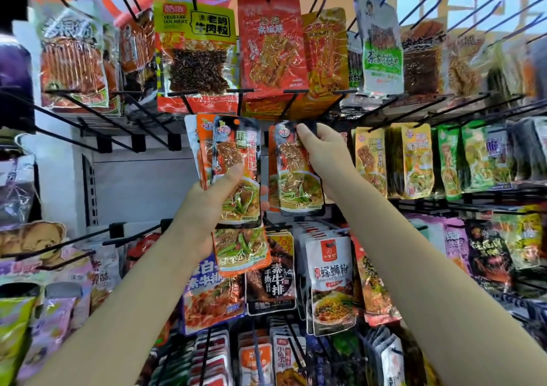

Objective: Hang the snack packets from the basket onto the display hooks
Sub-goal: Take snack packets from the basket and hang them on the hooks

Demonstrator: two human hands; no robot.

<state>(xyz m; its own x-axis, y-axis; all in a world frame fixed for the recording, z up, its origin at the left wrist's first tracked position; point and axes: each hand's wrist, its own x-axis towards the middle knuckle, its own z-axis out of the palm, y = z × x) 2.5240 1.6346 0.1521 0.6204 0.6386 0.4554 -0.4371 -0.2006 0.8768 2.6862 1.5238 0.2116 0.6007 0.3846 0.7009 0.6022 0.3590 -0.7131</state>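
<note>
The display rack (97,125) is filling the whole wall here, black hooks (74,101) jutting out row upon row; packets are hanging thick along the top row, among them a yellow-and-green packet (195,48) and a red packet (270,45) beside it; lower down a white packet (330,279) is dangling between the two forearms; now to the hands, both raised at the middle row; the left hand (207,208) is gripping a small stack of orange-and-black snack packets (236,184), thumb pressing across the front one, the stack fanning slightly and tilting; just beside it the right hand (322,151) is pinching the top edge of a single matching snack packet (296,172), fingers curled over its upper corner, holding it upright right under the middle-row hook tips; whether its hole is on a hook, I cannot tell.
</note>
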